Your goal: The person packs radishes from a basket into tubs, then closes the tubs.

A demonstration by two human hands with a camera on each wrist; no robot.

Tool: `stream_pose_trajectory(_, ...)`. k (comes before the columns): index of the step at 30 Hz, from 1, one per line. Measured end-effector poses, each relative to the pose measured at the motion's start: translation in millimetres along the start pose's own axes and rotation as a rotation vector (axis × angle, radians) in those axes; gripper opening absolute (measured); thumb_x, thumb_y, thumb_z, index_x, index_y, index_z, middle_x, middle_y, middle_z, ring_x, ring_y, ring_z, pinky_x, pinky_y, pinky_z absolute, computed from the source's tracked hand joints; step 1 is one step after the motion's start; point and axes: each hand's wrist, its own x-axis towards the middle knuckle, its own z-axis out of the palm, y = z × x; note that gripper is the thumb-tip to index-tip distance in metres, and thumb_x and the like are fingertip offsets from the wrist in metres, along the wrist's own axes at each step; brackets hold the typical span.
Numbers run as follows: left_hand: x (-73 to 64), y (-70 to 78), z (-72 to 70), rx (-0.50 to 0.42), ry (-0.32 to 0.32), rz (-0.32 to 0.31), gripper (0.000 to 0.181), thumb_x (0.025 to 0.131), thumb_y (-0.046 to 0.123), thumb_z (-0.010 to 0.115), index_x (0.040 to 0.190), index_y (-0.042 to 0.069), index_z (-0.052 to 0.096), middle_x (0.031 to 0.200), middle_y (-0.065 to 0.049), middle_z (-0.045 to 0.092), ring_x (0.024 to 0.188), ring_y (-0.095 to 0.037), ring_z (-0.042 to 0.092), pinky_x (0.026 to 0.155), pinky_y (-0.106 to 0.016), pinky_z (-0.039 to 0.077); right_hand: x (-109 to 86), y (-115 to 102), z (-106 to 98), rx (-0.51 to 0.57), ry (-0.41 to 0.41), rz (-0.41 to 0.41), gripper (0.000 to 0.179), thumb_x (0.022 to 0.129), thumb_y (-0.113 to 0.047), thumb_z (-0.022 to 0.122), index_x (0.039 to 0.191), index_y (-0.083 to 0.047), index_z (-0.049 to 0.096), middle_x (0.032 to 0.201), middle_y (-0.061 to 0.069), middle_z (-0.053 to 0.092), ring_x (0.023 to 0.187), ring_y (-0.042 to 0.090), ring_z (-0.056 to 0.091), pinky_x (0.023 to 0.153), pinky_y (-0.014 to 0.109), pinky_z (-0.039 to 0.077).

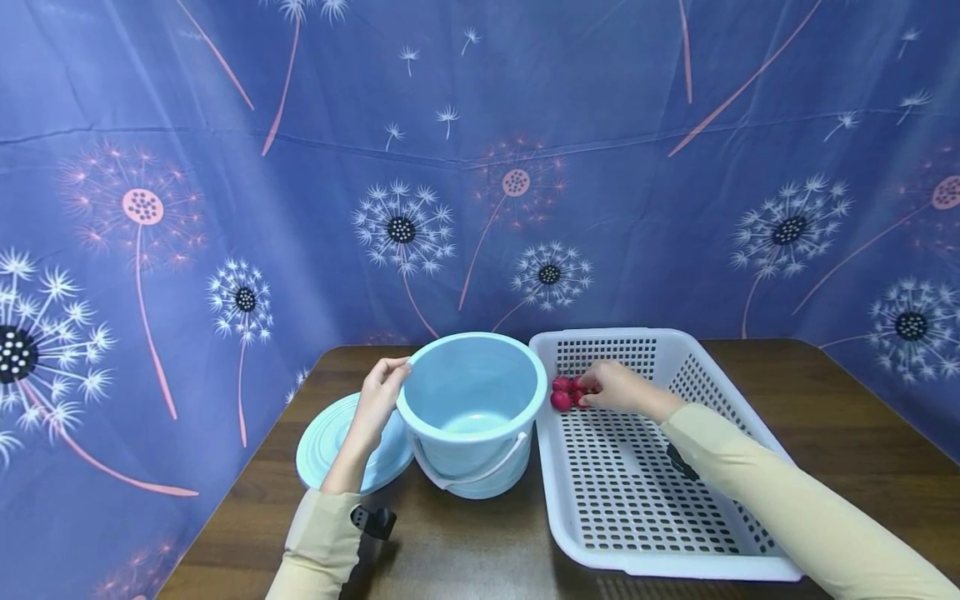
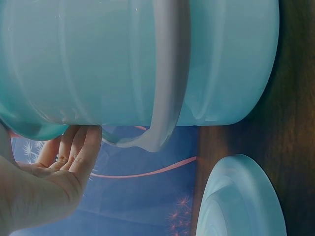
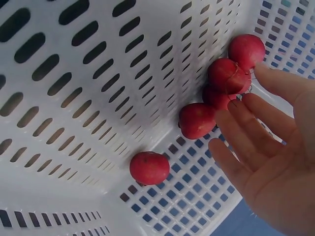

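Observation:
A light blue bucket (image 1: 472, 417) stands upright on the table, its pale handle (image 2: 170, 73) hanging down the front. My left hand (image 1: 382, 396) holds the bucket's rim at the left; its fingers (image 2: 81, 147) lie against the outside under the rim, and the thumb is mostly hidden. Several red radishes (image 3: 197, 120) lie along one wall inside a white perforated basket (image 1: 558, 500). My right hand (image 3: 266, 147) reaches in beside them with fingers spread and slightly bent. Its thumb is at the farthest radish (image 3: 246, 50), while a single radish (image 3: 149, 168) lies apart from the group.
A round light blue lid (image 1: 330, 442) lies on the brown wooden table (image 1: 232, 533), left of the bucket and partly behind my left forearm. The basket stands close to the bucket's right side. A blue cloth with dandelion patterns (image 1: 480, 242) hangs behind the table.

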Motion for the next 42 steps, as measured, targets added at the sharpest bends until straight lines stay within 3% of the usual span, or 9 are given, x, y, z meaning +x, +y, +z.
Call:
stream_pose_trajectory(6,-3.0,1.1,0.5,0.014,0.016,0.050,0.038,0.094,0.034,0.049,0.117,0.004,0.055,0.127,-0.013,0.055,0.116,-0.030,0.051,0.092,-0.042,0.046,-1.7,-0.3,0.4,0.004,-0.010,0.000,0.029,0.079,-0.014,0.073,0.103,0.002,0.069,0.091,0.010,0.066,0.076,0.016,0.057,0.070,0.032,0.052)
stream_pose_trajectory(15,0.1,0.1,-0.5,0.003,-0.006,-0.017,0.034,0.096,0.026,0.047,0.121,0.003,0.052,0.133,-0.014,0.052,0.121,-0.029,0.049,0.097,-0.044,0.043,-4.2,-3.4,1.2,0.044,-0.019,0.020,0.009,0.076,-0.009,0.074,0.078,-0.008,0.065,0.074,0.000,0.062,0.069,0.012,0.055,0.066,0.030,0.049)
stream_pose_trajectory(24,-1.0,-0.2,-0.7,0.001,-0.011,-0.021,0.034,0.096,0.027,0.047,0.122,0.006,0.052,0.132,-0.012,0.052,0.119,-0.027,0.051,0.092,-0.040,0.046,-3.4,-3.4,5.3,0.028,-0.043,0.053,0.032,0.073,-0.015,0.078,0.099,0.000,0.068,0.080,0.002,0.063,0.074,0.013,0.056,0.070,0.033,0.050)
stream_pose_trajectory(35,-0.3,0.0,-0.1,-0.001,-0.001,-0.022,0.034,0.096,0.026,0.047,0.121,0.004,0.052,0.132,-0.013,0.053,0.116,-0.028,0.052,0.091,-0.039,0.047,-6.1,-3.9,7.3,0.039,-0.060,0.050,0.031,0.069,-0.014,0.081,0.093,-0.004,0.066,0.076,0.000,0.064,0.069,0.011,0.055,0.064,0.029,0.048)
stream_pose_trajectory(42,-1.0,1.0,-0.3,0.011,0.006,-0.016,0.034,0.096,0.026,0.047,0.121,0.004,0.053,0.131,-0.014,0.054,0.117,-0.028,0.053,0.092,-0.040,0.047,-3.9,-2.1,2.9,0.054,-0.026,0.028,0.034,0.068,-0.012,0.080,0.097,0.000,0.067,0.080,0.002,0.066,0.072,0.012,0.059,0.069,0.030,0.052)
